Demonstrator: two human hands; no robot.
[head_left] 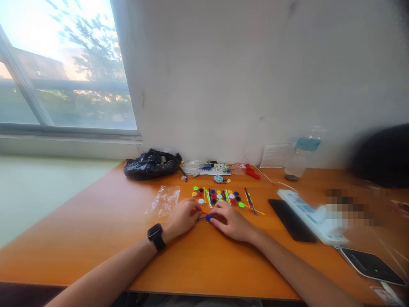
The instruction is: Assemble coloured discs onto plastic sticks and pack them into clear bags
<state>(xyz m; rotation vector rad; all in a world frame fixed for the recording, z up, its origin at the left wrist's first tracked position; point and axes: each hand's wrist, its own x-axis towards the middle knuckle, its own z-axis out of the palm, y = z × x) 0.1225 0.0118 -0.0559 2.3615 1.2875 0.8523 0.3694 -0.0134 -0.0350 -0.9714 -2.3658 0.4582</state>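
My left hand (182,217), with a black watch on the wrist, and my right hand (232,221) meet at the middle of the orange table (105,230). Between their pinched fingertips is a small blue piece on a thin blue stick (207,217). Something red shows at the left fingertips. Just beyond the hands lie rows of small coloured round discs (219,196) and thin coloured sticks (251,202).
A clear plastic bag (164,200) lies left of the discs. At the back stand a black plastic bag (150,164), small packets, a red tool (252,172) and a water bottle (300,160). To the right are a black phone (292,219), a white power strip (311,215) and another phone (370,265).
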